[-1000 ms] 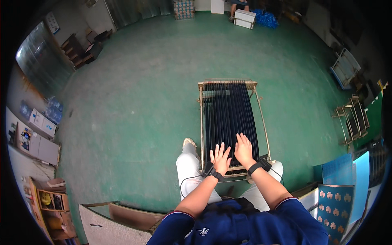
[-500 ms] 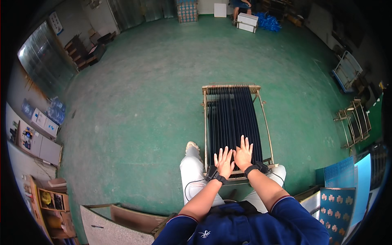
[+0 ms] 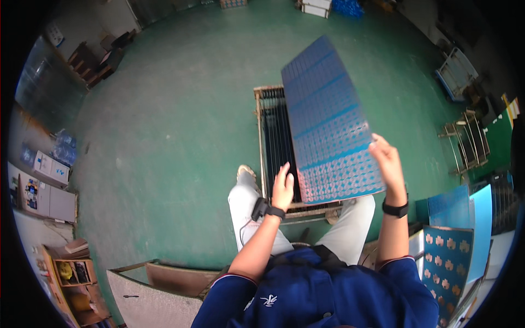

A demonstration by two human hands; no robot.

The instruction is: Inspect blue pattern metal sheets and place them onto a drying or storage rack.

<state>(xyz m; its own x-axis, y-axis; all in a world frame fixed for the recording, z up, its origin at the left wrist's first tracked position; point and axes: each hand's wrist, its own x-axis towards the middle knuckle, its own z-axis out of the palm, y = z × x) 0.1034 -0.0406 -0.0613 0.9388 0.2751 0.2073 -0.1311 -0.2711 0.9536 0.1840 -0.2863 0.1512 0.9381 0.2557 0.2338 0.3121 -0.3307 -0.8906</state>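
A large blue circuit-board panel [image 3: 333, 126] with rows of small copper-coloured shapes stands tilted above the right part of a slotted rack [image 3: 258, 126]. My right hand [image 3: 388, 161] grips the panel by its right edge, fingers closed round it. Close to the panel's lower left edge, my left hand [image 3: 283, 188] has its fingers stretched out over the rack and holds nothing. Dark thin panels [image 3: 273, 131] stand on edge side by side in the rack, partly hidden by the blue one. The rack sits between my knees.
Patterned panels [image 3: 448, 254] and light blue sheets [image 3: 481, 229] lean at my right. Farther right stand a small rack [image 3: 470, 142] and a trolley [image 3: 458, 74]. A grey-topped table [image 3: 158, 300] is at lower left, beside a wooden shelf [image 3: 71, 273].
Both hands were spread over the dark panels in the rack. Now my right hand has lifted a panel up and to the right, its blue face showing, while my left hand has moved left.
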